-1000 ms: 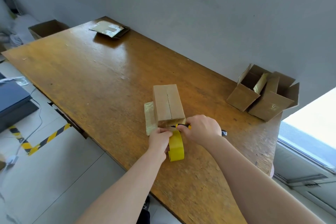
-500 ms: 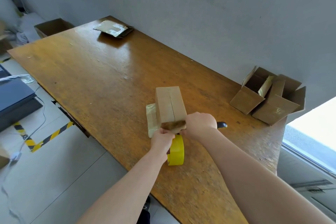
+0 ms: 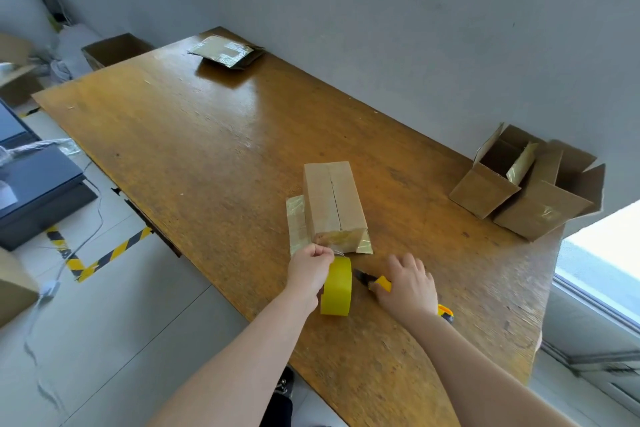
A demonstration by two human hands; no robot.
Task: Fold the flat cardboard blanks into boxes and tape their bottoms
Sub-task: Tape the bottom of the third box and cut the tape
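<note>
The box [image 3: 330, 198] you're working on sits bottom-up near the middle of the table [image 3: 207, 149], toward your edge. Its centre seam faces up and isn't taped along the top. There's clear tape on its near end, and shiny taped flaps lie flat on the wood at its left and near sides.

Your left hand [image 3: 310, 270] is just in front of the box's near-left corner. Its fingers are curled round the yellow tape roll [image 3: 337, 284], which stands on edge w/ a thin strand of tape running from it to the box.

Your right hand [image 3: 408, 288] lies over the yellow-and-black knife [image 3: 381, 282] on the table, right of the roll, blade end pointing at the roll. The fingers are spread a bit, thumb against the handle. It's blurred, so can't tell if it's a real grip.

Two open boxes [image 3: 485, 191] lean together at the far right by the wall. A flat blank [image 3: 225, 52] lies at the far end, well apart from the rest.
</note>
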